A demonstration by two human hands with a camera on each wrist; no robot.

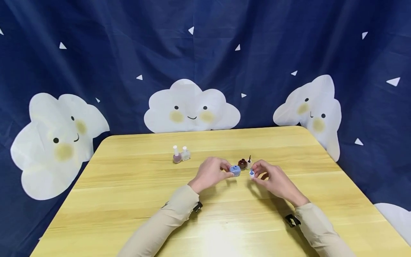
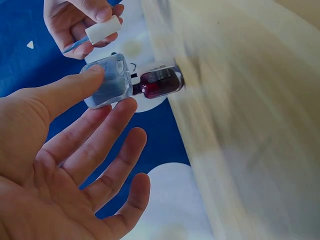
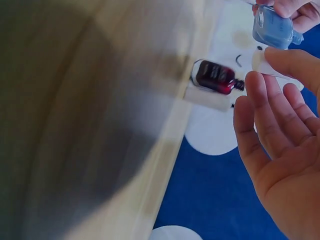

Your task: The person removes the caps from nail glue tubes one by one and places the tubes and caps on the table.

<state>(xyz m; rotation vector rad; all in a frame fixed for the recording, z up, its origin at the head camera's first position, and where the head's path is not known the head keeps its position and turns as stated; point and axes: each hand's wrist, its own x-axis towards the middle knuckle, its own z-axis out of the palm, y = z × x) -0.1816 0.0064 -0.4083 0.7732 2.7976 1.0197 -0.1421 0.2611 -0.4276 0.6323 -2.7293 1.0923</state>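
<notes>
My left hand [image 1: 210,174] pinches an uncapped bottle of blue nail polish [image 1: 235,171] between thumb and fingers, held over the table. In my right hand [image 1: 274,182] is a white brush cap [image 2: 103,30], its blue-coated brush [image 2: 76,45] sticking out away from the fingers. Just behind the two hands stands an uncapped dark red nail polish bottle [image 1: 242,164]. Right beside it, a second white cap [image 1: 249,165] stands on the table with its dark brush pointing up.
Toward the back, left of the hands, stand a mauve nail polish bottle [image 1: 177,157] and a clear one [image 1: 186,154], both with white caps on. The wooden table [image 1: 128,200] reaches back to a dark blue curtain [image 1: 205,53] printed with clouds.
</notes>
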